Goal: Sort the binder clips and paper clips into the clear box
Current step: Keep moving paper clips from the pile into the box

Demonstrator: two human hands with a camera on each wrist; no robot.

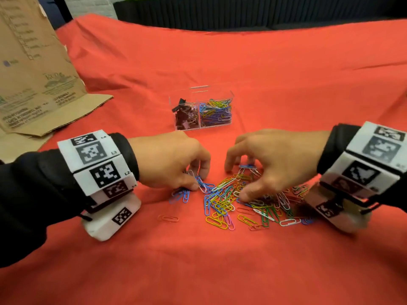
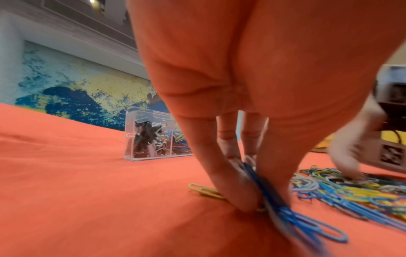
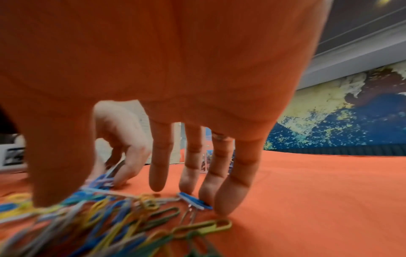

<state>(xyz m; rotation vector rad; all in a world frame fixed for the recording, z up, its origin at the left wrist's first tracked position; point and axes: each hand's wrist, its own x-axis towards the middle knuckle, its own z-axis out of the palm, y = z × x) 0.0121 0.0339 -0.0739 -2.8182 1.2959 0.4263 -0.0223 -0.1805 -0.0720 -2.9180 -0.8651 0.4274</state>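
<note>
A bunch of blue paper clips point(image 1: 199, 183) is pinched in the left hand point(image 1: 174, 159) at the pile's point(image 1: 248, 201) left edge; the right hand point(image 1: 271, 159), fingers spread, rests on the pile. The clear box point(image 1: 201, 108) lies beyond both hands, slightly nearer the left.

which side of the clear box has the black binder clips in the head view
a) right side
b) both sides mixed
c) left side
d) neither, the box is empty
c) The clear box has black binder clips in its left compartment, and coloured paper clips fill the right one.
</note>
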